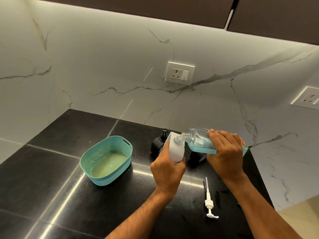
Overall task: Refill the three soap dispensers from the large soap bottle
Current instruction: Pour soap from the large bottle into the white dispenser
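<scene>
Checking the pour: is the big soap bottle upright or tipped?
Tipped. The big soap bottle lies nearly sideways in the right hand, neck over the white dispenser.

Before you, a teal woven basket sits on the black surface; two wall sockets dot the marble backsplash; dark cabinets overhead.

Glossy black stone counter, veined marble wall, woven-look plastic basket, clear plastic bottle.
</scene>
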`<state>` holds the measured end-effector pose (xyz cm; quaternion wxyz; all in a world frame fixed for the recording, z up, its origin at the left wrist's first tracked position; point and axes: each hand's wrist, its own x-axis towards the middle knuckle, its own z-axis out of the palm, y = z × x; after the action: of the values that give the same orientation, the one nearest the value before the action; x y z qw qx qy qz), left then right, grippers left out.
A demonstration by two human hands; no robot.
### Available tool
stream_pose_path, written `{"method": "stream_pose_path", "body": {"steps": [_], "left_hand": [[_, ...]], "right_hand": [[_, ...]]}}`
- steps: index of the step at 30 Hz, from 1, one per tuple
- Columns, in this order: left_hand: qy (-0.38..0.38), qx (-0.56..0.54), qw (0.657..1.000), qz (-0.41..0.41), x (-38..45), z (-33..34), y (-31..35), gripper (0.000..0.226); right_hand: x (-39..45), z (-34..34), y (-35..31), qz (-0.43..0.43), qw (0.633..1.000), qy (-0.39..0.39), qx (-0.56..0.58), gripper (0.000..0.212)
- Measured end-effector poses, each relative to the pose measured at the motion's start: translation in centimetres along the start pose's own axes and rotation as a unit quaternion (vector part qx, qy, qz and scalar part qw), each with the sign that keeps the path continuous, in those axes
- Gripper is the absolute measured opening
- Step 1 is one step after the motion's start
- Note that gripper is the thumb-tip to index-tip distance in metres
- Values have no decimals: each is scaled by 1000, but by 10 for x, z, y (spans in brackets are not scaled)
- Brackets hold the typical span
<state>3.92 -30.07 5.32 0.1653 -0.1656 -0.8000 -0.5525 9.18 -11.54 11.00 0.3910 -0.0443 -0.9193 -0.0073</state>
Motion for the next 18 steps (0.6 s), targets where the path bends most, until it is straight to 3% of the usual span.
{"method": "stream_pose_path", "body": {"steps": [18], "left_hand": [[4, -4, 1000, -2, 1, -2, 1, 69]], "right_hand": [[4, 0, -2, -6, 1000, 1, -4, 62]]}}
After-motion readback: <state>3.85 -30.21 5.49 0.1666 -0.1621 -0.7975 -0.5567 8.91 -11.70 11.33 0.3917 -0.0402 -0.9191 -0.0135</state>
